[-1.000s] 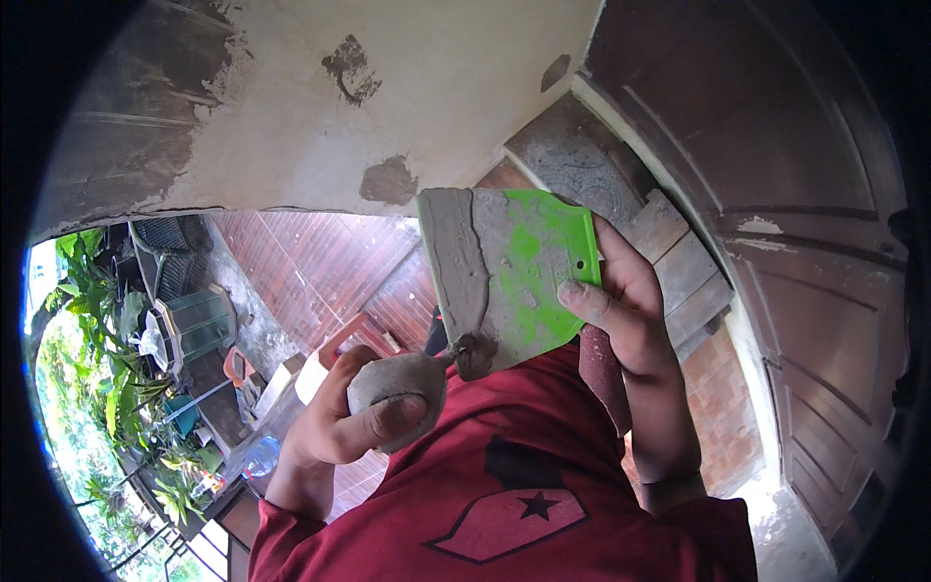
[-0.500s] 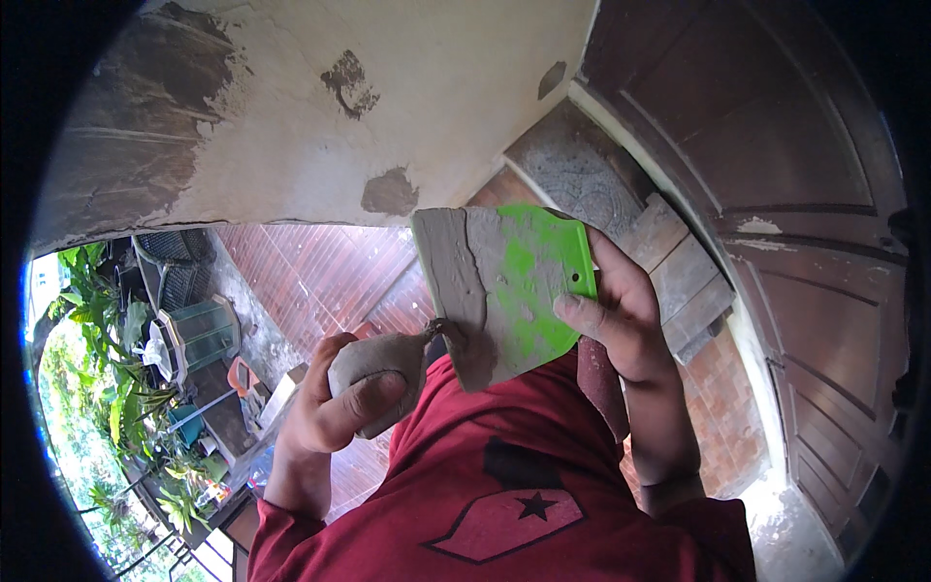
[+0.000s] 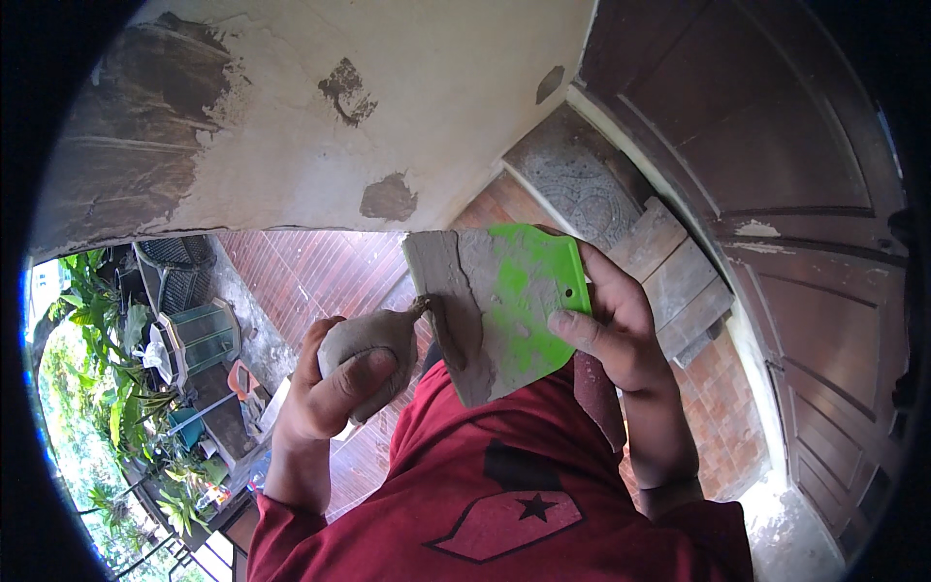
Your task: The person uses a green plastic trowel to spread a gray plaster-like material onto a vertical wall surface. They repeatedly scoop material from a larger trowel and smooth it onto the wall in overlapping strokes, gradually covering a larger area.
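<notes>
My left hand (image 3: 335, 388) is closed round the fat, grey-caked handle of what looks like a trowel (image 3: 369, 339). Its thin bent neck meets the left side of a green plastic board (image 3: 533, 267), where its dark working end lies against the paste; the exact blade shape is hard to make out. Wet grey paste (image 3: 451, 281) coats the board's left half thickly and is smeared thinly over the rest. My right hand (image 3: 621, 330) grips the board's right edge, thumb on top and the other fingers mostly hidden beneath. Below that hand hangs a reddish-brown strip (image 3: 598, 398).
A cream wall (image 3: 465, 78) with bare grey patches rises ahead. Dark panelled doors (image 3: 756, 126) stand at right, near stone-coloured slabs (image 3: 669, 262). To the left are a glass-sided table (image 3: 202, 337), a woven chair (image 3: 179, 272) and plants (image 3: 121, 388) beside the tiled floor (image 3: 301, 276).
The green board has shifted slightly left and down. My left hand and the trowel have moved a little up and left, the trowel's end now higher on the board's paste.
</notes>
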Available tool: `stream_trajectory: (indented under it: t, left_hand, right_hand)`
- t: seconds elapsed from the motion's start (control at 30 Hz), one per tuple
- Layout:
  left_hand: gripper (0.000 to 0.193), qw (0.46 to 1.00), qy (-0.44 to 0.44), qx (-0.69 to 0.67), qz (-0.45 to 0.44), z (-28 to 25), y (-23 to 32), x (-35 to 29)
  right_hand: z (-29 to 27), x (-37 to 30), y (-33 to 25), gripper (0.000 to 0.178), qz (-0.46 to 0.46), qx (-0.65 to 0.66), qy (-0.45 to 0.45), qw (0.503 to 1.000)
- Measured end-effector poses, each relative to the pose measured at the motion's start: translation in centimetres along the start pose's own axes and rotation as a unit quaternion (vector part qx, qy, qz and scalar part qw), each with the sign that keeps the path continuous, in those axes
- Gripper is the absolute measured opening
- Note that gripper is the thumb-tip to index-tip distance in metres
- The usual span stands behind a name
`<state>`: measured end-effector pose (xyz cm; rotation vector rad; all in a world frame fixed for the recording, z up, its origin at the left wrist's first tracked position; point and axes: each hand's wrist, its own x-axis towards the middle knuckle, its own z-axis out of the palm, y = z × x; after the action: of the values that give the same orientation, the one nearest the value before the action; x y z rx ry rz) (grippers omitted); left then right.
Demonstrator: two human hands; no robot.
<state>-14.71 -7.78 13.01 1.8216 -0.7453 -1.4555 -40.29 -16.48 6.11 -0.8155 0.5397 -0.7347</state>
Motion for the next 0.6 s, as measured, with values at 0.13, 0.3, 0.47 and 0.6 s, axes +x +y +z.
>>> stream_trajectory:
  t: [0.13, 0.3, 0.47, 0.6]
  left_hand:
    - [0.057, 0.997, -0.071, 0.003, -0.001, -0.3, 0.8, 0.7]
    - [0.044, 0.992, -0.107, -0.032, 0.061, -0.2, 1.0, 1.4]
    - [0.050, 0.986, -0.012, -0.054, 0.160, -0.2, 0.2, 2.4]
    - [0.054, 0.956, -0.073, -0.058, 0.278, -0.9, 0.1, 2.0]
  right_hand:
    - [-0.1, -0.1, 0.0, 0.061, -0.006, -0.001, -0.016, 1.000]
    - [-0.2, -0.4, 0.2, 0.061, -0.007, 0.011, -0.024, 1.000]
    - [-0.5, -0.7, 0.6, 0.062, -0.009, 0.009, -0.038, 0.999]
    - [-0.7, -0.6, 0.9, 0.061, -0.025, -0.001, -0.033, 0.999]
